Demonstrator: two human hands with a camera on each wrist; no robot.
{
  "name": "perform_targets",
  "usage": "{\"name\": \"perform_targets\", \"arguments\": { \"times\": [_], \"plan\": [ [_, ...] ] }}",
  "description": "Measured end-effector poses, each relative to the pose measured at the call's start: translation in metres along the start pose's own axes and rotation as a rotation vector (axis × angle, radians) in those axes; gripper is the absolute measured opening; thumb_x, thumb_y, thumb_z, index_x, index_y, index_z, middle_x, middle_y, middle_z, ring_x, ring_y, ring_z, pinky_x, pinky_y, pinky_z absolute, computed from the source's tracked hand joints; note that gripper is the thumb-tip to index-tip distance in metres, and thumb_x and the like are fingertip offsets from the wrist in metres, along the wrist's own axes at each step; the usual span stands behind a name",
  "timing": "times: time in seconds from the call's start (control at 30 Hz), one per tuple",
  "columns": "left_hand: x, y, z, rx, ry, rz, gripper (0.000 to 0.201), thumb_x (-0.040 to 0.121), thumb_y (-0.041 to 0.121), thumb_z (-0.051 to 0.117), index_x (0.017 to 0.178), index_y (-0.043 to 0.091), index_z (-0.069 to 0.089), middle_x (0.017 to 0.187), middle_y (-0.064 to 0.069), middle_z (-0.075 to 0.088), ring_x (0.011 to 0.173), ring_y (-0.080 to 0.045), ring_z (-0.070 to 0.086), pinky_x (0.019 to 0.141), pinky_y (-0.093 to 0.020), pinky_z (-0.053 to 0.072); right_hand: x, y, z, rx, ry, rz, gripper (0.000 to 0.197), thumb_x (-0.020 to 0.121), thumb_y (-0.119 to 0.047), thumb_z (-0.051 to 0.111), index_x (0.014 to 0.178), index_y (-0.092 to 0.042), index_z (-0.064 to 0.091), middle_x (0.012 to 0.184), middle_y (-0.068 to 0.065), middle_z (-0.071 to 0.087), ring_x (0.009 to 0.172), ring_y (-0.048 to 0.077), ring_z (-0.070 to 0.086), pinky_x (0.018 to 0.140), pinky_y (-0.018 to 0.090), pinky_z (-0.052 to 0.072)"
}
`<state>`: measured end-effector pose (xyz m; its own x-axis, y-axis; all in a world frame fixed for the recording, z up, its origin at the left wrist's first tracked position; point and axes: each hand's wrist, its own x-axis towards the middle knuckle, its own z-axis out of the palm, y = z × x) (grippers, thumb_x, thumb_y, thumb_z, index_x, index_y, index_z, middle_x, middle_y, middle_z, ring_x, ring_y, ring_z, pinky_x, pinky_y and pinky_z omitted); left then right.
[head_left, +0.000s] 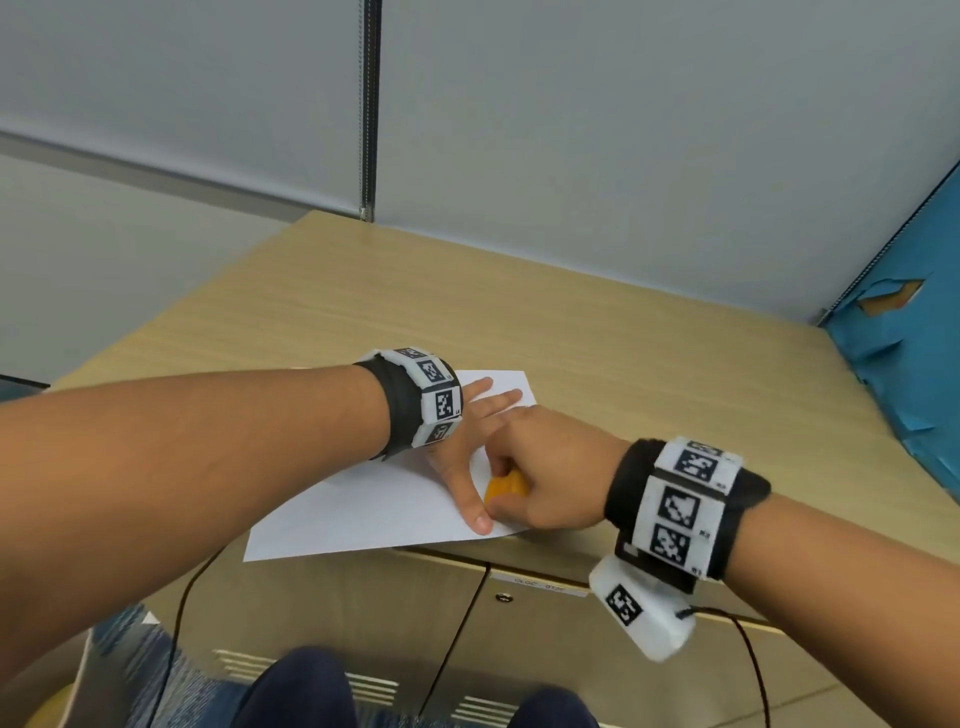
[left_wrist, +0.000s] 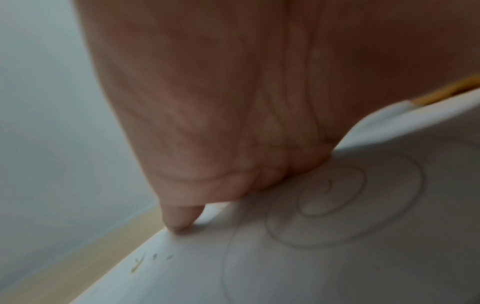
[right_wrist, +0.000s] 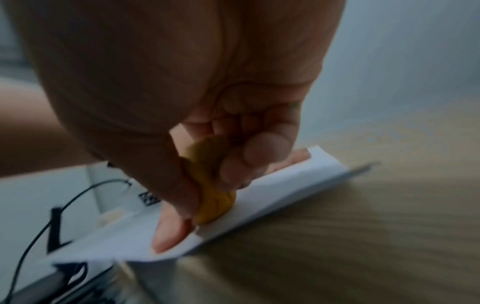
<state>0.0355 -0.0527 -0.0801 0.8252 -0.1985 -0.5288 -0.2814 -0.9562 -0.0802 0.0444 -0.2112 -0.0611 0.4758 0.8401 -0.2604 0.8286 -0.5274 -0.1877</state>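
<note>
L hand (head_left: 462, 447) flat, fingers straight, pins paper (head_left: 363, 509) to the surface (head_left: 623, 338). R hand (head_left: 556, 467) pinches yellow eraser (head_left: 506, 487) at paper's near edge. Eraser likely soft, grippy: grip its sides; paper thin, buckles easily.

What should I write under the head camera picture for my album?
Left hand holds white paper flat on the table while the right hand presses an orange eraser to it.
</note>
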Motion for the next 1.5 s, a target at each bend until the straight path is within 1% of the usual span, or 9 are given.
{"name": "perform_targets", "arguments": {
  "times": [0.17,0.33,0.5,0.63,0.77,0.93,1.17,1.33,1.5],
  "plan": [
    [0.004,-0.001,0.002,-0.001,-0.004,0.012,0.139,0.058,0.085,0.066,0.149,0.036,-0.027,0.159,0.006,-0.032,0.147,-0.029,-0.027,0.114,-0.059,-0.009,0.013,0.033,-0.015,-0.044,0.154,0.178,0.023,0.082,-0.036,0.074,0.085,-0.014,0.070,0.081,0.001,0.068,0.076,0.022,0.063,0.069,0.036,0.056],
    [0.003,-0.002,0.001,0.017,-0.024,-0.001,0.139,0.055,0.086,0.067,0.152,0.036,-0.020,0.158,0.005,-0.035,0.145,-0.028,-0.030,0.114,-0.059,-0.010,0.000,-0.005,0.001,0.022,0.008,-0.018,0.020,0.085,-0.033,0.075,0.075,-0.030,0.058,0.072,-0.013,0.057,0.063,0.003,0.052,0.057,0.019,0.042],
    [0.002,0.002,0.000,0.012,-0.011,0.013,0.139,0.059,0.082,0.068,0.149,0.037,-0.028,0.158,0.006,-0.033,0.146,-0.029,-0.028,0.114,-0.060,-0.009,0.012,0.030,-0.012,-0.040,0.163,0.180,0.022,0.082,-0.034,0.073,0.087,-0.012,0.071,0.082,0.003,0.069,0.078,0.023,0.063,0.071,0.036,0.056],
    [0.001,0.001,0.000,0.003,-0.011,0.004,0.136,0.061,0.081,0.068,0.150,0.037,-0.024,0.157,0.004,-0.036,0.145,-0.030,-0.029,0.115,-0.056,-0.010,0.003,0.004,0.002,0.027,0.017,0.008,0.015,0.084,-0.032,0.074,0.078,-0.024,0.063,0.073,-0.008,0.062,0.065,0.007,0.055,0.060,0.025,0.048],
    [0.014,-0.003,0.003,-0.038,0.023,-0.033,0.145,0.053,0.088,0.065,0.150,0.032,-0.027,0.159,0.003,-0.032,0.146,-0.033,-0.028,0.116,-0.062,-0.008,0.012,0.040,-0.023,-0.033,0.147,0.181,0.022,0.085,-0.037,0.075,0.091,-0.016,0.070,0.082,-0.005,0.064,0.077,0.017,0.061,0.066,0.029,0.048],
    [0.021,-0.010,-0.002,-0.055,0.027,-0.120,0.149,0.040,0.101,0.048,0.150,0.033,-0.025,0.159,0.008,-0.031,0.148,-0.030,-0.023,0.117,-0.064,0.001,0.008,0.054,-0.028,0.188,0.145,0.294,0.022,0.092,-0.038,0.072,0.096,-0.018,0.065,0.070,-0.001,0.067,0.047,0.007,0.061,0.047,0.022,0.047],
    [0.029,-0.007,0.000,-0.123,0.078,-0.237,0.154,0.032,0.106,0.038,0.152,0.031,-0.023,0.161,0.005,-0.027,0.150,-0.031,-0.013,0.118,-0.060,0.007,0.001,0.043,-0.006,0.141,0.056,0.325,0.021,0.091,-0.035,0.070,0.104,-0.020,0.062,0.089,0.000,0.064,0.062,0.015,0.062,0.057,0.028,0.049],
    [0.015,-0.008,0.007,-0.151,0.057,-0.246,0.148,0.040,0.103,0.043,0.153,0.031,-0.019,0.162,-0.005,-0.023,0.151,-0.034,-0.006,0.118,-0.059,0.009,0.015,0.055,-0.016,0.028,0.119,0.370,0.025,0.089,-0.032,0.069,0.110,-0.017,0.070,0.107,0.003,0.067,0.094,0.024,0.064,0.083,0.037,0.056],
    [0.003,-0.013,0.005,-0.060,0.069,-0.186,0.143,0.047,0.101,0.046,0.153,0.031,-0.020,0.163,0.004,-0.023,0.151,-0.030,-0.011,0.116,-0.059,0.004,0.028,0.060,-0.021,-0.004,0.119,0.328,0.026,0.090,-0.034,0.071,0.113,-0.022,0.069,0.108,-0.001,0.063,0.095,0.021,0.058,0.081,0.032,0.049]
  ]
}}
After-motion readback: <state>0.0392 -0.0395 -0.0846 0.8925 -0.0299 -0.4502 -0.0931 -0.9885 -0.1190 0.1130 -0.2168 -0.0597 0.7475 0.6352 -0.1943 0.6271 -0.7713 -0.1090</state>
